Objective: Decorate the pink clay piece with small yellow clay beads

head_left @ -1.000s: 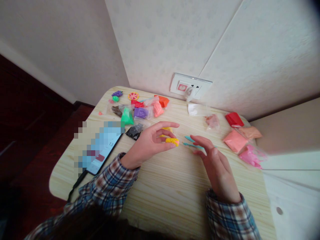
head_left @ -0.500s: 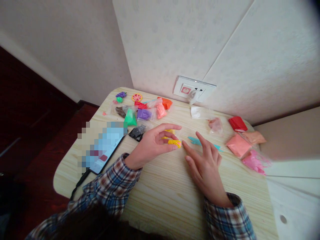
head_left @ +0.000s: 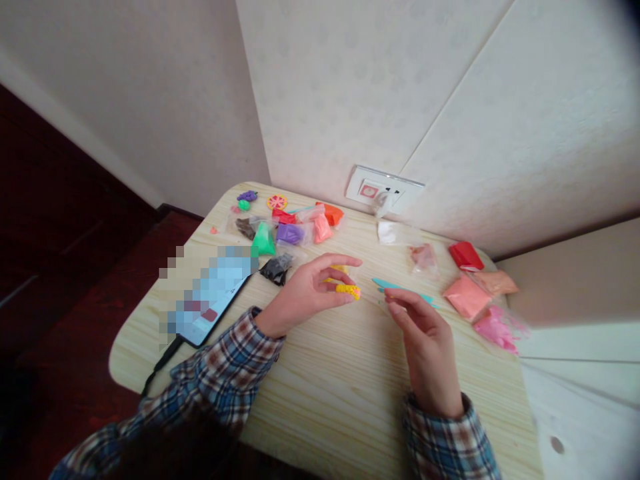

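My left hand [head_left: 315, 283] pinches a small yellow bumpy clay piece [head_left: 346, 289] with a pinkish end between thumb and fingers. Its index finger stretches out above the piece. Behind those fingers, partly hidden, lies a yellow clay packet [head_left: 336, 272]. To the right, my right hand [head_left: 425, 333] has its thumb and index fingertips brought together. Anything between them is too small to make out. Just beyond that hand, light blue modelling tools [head_left: 385, 285] lie on the table, partly covered by its fingers.
On the pale wooden table [head_left: 320, 400], a phone [head_left: 215, 293] lies at left with a black cable. Several clay packets, such as a green one [head_left: 263, 240] and a black one [head_left: 276, 269], lie behind. Salmon clay [head_left: 467, 298] and pink clay [head_left: 495, 328] are at right. A wall socket [head_left: 383, 191] is behind.
My right hand has drawn away from the yellow clay piece, and its spread fingers have come together in a pinch. My left hand still holds the piece. The view has shifted slightly.
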Action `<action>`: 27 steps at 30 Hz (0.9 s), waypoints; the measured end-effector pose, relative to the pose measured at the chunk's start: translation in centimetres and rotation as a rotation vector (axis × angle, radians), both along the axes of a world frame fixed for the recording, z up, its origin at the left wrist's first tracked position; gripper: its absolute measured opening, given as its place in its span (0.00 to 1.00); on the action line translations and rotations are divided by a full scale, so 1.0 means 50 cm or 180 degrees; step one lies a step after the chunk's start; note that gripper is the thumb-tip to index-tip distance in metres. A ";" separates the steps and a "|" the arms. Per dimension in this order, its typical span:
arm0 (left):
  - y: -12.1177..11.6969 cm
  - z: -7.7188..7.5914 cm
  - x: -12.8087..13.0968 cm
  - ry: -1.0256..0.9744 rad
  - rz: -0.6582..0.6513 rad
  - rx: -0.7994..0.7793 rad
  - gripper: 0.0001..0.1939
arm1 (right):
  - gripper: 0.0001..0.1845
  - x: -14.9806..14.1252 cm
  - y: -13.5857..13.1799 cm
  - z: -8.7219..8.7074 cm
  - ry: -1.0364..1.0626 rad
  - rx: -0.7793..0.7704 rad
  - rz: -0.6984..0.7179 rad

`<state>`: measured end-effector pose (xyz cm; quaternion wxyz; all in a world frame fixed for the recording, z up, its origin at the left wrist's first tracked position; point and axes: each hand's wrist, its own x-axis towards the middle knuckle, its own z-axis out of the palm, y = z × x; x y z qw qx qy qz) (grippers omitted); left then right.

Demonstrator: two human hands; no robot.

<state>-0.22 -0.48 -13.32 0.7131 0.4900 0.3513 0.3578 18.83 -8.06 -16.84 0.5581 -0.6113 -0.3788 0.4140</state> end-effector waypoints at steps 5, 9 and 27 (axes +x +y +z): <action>0.000 -0.001 0.001 0.0031 0.0048 -0.0012 0.24 | 0.13 -0.001 0.000 0.000 0.0722 -0.0150 -0.0055; -0.001 0.000 0.002 0.0051 0.0026 -0.0047 0.24 | 0.14 -0.003 0.001 0.012 0.1051 -0.0153 0.0061; -0.014 0.000 0.009 0.0019 -0.0305 0.0067 0.23 | 0.09 -0.019 -0.002 0.032 0.0481 0.0352 0.0647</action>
